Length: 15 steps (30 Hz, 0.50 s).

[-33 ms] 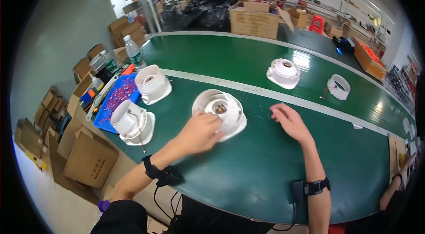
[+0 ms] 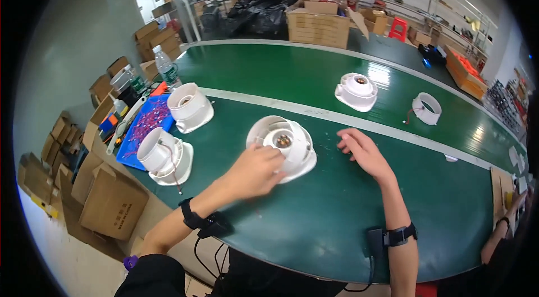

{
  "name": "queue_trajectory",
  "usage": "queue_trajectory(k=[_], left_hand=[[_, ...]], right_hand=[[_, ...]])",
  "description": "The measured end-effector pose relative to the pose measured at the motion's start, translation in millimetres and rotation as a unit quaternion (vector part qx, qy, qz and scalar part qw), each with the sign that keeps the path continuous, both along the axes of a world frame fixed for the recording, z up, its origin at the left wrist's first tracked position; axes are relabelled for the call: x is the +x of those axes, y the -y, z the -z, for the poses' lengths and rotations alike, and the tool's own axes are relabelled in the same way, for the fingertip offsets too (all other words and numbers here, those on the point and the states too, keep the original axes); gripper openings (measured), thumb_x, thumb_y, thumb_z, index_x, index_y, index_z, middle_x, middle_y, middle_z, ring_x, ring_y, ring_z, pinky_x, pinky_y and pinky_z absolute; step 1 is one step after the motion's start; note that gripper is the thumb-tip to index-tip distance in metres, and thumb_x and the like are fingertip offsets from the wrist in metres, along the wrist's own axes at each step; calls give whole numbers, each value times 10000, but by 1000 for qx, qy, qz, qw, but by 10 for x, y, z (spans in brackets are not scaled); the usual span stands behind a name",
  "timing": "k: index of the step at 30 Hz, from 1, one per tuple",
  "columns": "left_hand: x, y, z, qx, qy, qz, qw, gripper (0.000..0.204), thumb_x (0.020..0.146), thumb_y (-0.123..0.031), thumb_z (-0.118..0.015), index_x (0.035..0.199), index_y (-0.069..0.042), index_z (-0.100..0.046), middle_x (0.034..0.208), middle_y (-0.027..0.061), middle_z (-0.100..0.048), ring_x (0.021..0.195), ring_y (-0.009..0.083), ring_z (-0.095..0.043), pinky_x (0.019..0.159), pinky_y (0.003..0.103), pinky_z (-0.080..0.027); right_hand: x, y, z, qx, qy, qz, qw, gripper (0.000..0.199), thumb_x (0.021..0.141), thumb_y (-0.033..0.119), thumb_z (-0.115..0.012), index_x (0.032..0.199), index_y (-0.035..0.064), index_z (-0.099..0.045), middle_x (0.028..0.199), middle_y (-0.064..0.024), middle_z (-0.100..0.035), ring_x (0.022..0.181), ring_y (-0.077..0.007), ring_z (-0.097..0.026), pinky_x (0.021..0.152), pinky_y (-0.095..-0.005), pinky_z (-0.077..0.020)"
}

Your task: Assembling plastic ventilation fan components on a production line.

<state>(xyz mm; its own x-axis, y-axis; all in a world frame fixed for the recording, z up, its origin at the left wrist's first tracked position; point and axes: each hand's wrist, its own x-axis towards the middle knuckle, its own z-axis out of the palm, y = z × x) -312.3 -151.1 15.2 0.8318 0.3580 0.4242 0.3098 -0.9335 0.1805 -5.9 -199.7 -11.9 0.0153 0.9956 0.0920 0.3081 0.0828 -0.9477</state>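
Left hand curled, gripping the white round housing; right hand spread flat on the green surface.

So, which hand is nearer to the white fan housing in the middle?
Left. The left hand touches the white fan housing at its near edge; the right hand rests on the green belt beside it, apart.

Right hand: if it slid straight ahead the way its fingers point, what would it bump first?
Probably the white round housing that the left hand is touching; the right hand points left toward it, with bare green belt between.
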Motion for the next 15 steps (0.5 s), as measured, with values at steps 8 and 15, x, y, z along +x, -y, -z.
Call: queue_trajectory(k=[8,15], left_hand=[[467,159,-849,-350,216,93,907,256,964,-189,-586,1074,37,-631,771,69,-654,639,147,-616,589,268,-482],[1180,-100,-868,-660,295,120,681,325,1013,-262,-510,753,-67,-504,481,-49,-351,360,63,-311,354,234,-231]], right_hand=[[-83,69,-330,81,-118,1,990,635,1033,529,-334,1491,90,-333,1402,-158,-462,1200,-259,-543,937,-409,-503],[67,229,-569,93,-333,-151,926,753,984,628,-359,1490,74,-297,1063,-209,-630,917,-316,-677,789,-425,-572]])
